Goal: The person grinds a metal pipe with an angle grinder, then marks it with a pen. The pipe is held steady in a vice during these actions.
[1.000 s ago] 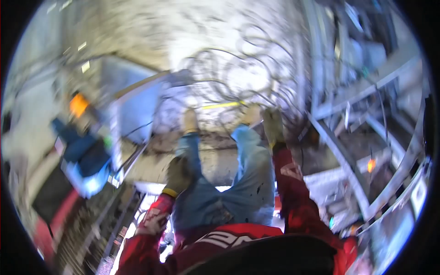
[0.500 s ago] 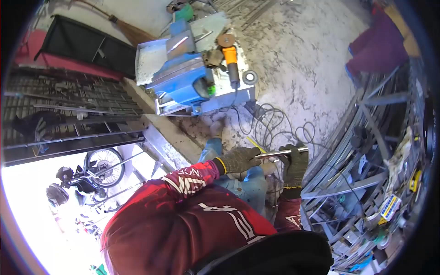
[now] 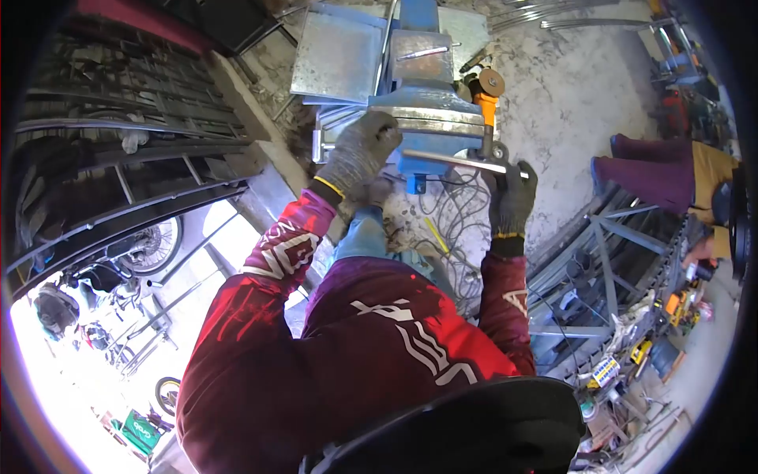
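Observation:
My right hand point(image 3: 513, 193), in a dark grey glove, grips one end of a shiny metal bar point(image 3: 454, 160). The bar reaches left, in front of the blue vise point(image 3: 426, 107). My left hand point(image 3: 365, 150), gloved in grey with a yellow cuff edge, is raised near the vise's left side, apart from the bar. Its fingers are curled; whether anything small is inside is hidden. A thin light rod point(image 3: 422, 54) lies on top of the vise. An orange angle grinder point(image 3: 488, 103) with a brown disc stands to the vise's right.
Looped black cable point(image 3: 466, 213) and a yellow strip point(image 3: 437, 235) lie on the floor. Metal bars and frames point(image 3: 608, 253) are stacked at right, beside a person in purple trousers point(image 3: 651, 170). Racks of metal point(image 3: 118, 134) and a motorcycle point(image 3: 150, 249) are at left.
My left hand has let go of the bar and moved up and left. My right hand has carried the bar up towards the vise. The view has shifted, with the vise now more central.

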